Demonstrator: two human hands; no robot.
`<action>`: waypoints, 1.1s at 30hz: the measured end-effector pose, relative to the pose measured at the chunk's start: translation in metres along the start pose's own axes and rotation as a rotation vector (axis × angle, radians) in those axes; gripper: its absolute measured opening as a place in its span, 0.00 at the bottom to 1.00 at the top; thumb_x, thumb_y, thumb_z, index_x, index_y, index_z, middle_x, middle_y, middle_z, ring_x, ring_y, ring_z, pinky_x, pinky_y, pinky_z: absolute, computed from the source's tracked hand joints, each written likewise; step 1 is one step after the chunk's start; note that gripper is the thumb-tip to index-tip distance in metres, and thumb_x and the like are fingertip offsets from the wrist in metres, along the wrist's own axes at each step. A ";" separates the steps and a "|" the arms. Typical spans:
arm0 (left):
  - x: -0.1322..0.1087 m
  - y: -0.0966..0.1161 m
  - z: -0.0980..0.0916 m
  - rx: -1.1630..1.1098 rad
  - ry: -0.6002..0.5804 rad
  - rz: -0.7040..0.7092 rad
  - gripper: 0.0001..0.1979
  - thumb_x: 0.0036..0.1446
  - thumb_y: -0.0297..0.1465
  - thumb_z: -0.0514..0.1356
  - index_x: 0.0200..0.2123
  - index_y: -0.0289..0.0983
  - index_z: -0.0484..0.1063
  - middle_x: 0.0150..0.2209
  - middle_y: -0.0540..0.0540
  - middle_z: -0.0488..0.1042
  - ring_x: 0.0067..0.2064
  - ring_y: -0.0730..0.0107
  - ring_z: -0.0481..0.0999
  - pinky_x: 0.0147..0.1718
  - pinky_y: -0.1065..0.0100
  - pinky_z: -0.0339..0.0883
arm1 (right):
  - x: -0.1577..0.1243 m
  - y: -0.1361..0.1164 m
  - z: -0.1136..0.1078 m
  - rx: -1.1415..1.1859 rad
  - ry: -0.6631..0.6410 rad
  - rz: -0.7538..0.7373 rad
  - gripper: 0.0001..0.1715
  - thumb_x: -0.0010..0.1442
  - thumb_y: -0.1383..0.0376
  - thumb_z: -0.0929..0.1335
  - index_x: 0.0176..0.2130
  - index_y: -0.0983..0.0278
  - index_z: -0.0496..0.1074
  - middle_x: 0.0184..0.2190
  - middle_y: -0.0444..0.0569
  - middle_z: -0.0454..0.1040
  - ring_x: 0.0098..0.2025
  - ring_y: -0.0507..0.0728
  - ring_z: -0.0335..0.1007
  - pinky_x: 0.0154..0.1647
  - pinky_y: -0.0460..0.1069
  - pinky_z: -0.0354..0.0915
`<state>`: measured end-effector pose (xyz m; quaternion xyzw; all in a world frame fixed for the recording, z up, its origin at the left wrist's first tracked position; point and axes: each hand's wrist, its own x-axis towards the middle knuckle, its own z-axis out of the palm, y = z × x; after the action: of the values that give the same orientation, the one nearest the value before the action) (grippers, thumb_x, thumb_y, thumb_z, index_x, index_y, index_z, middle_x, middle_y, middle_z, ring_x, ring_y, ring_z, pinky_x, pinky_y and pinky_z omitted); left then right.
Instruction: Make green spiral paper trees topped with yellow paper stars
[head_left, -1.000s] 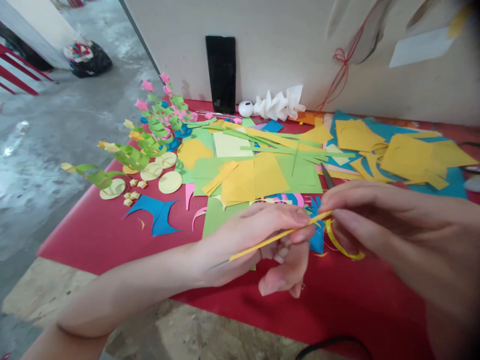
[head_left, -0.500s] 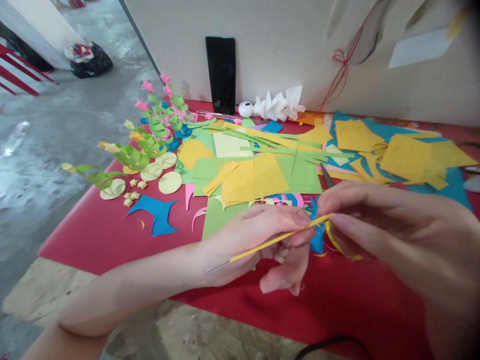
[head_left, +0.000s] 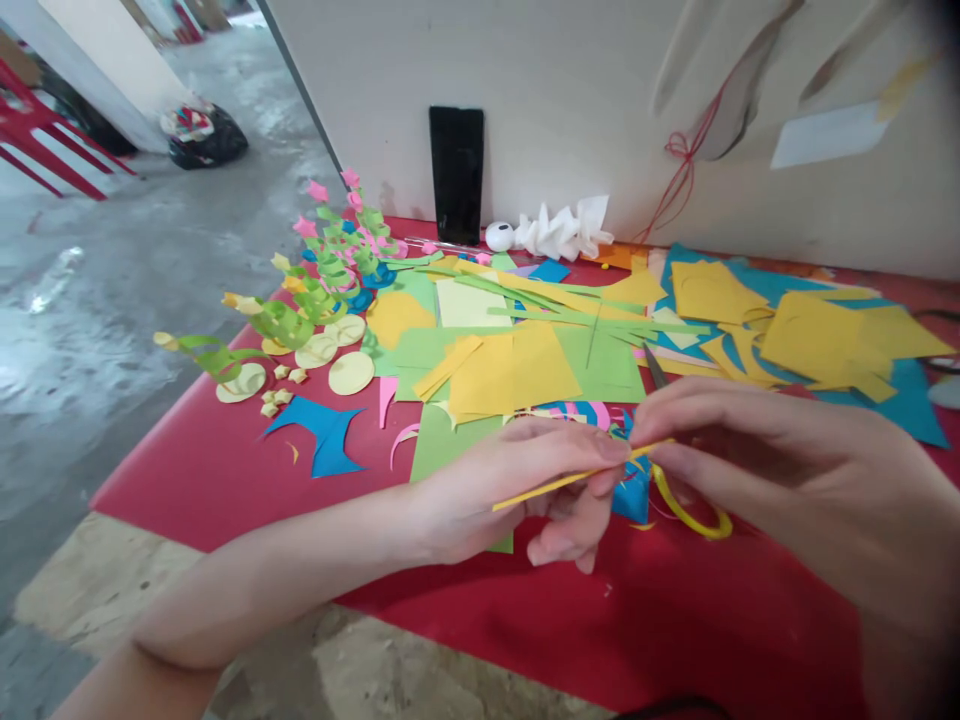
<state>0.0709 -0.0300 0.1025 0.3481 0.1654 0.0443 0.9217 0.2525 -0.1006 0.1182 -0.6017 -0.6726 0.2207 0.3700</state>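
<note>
We find one yellow strip [head_left: 551,488] pinched in the fingertips of the left hand [head_left: 514,465] and right hand [head_left: 757,450], spanning both grips. We count one phone [head_left: 457,175], four loose stars [head_left: 282,372].

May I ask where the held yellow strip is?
In the head view, the yellow strip runs right of centre, pinched by the left hand and right hand.

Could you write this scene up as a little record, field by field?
Left hand: pinches a narrow yellow strip
Right hand: pinches one end of that strip
Beside right hand: yellow loop, partly hidden
Middle: yellow sheets over green sheets
Left side: curled green stems with pink or yellow tips; blue scrap
Back: black phone upright against a pale panel
Surface: red tabletop
</note>
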 end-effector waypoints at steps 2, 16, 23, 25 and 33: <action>0.000 0.001 -0.001 0.006 -0.013 0.018 0.17 0.63 0.31 0.49 0.21 0.35 0.61 0.11 0.55 0.60 0.14 0.81 0.57 0.25 0.75 0.64 | -0.001 0.005 -0.005 -0.008 0.038 0.032 0.05 0.56 0.55 0.68 0.30 0.51 0.72 0.29 0.36 0.74 0.29 0.47 0.70 0.27 0.37 0.67; 0.002 -0.002 -0.002 0.041 0.103 0.183 0.13 0.58 0.33 0.58 0.23 0.35 0.64 0.15 0.55 0.66 0.13 0.84 0.59 0.24 0.75 0.63 | 0.002 0.002 -0.016 0.473 0.247 0.313 0.08 0.51 0.57 0.72 0.30 0.58 0.75 0.16 0.40 0.66 0.17 0.46 0.58 0.15 0.40 0.58; 0.000 -0.002 -0.001 0.103 0.155 0.258 0.16 0.59 0.36 0.57 0.22 0.34 0.64 0.14 0.56 0.64 0.14 0.83 0.58 0.25 0.74 0.61 | 0.003 0.003 -0.017 0.497 0.329 0.299 0.05 0.49 0.59 0.73 0.30 0.56 0.76 0.16 0.41 0.67 0.18 0.46 0.59 0.16 0.40 0.57; 0.000 0.000 -0.001 0.100 0.153 0.256 0.14 0.59 0.34 0.56 0.23 0.34 0.65 0.15 0.55 0.65 0.14 0.82 0.59 0.25 0.73 0.61 | 0.004 0.003 -0.018 0.501 0.349 0.301 0.05 0.49 0.59 0.73 0.28 0.57 0.76 0.16 0.41 0.66 0.18 0.46 0.59 0.16 0.40 0.55; -0.001 0.002 -0.003 0.121 0.132 0.268 0.13 0.60 0.30 0.54 0.23 0.35 0.63 0.16 0.55 0.62 0.15 0.83 0.59 0.26 0.73 0.62 | 0.006 0.016 -0.040 0.487 0.608 0.211 0.05 0.47 0.62 0.74 0.28 0.59 0.77 0.27 0.47 0.73 0.21 0.48 0.61 0.18 0.47 0.54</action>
<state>0.0689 -0.0269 0.1015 0.4182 0.1800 0.1794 0.8721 0.2936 -0.0980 0.1328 -0.6000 -0.3949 0.2225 0.6592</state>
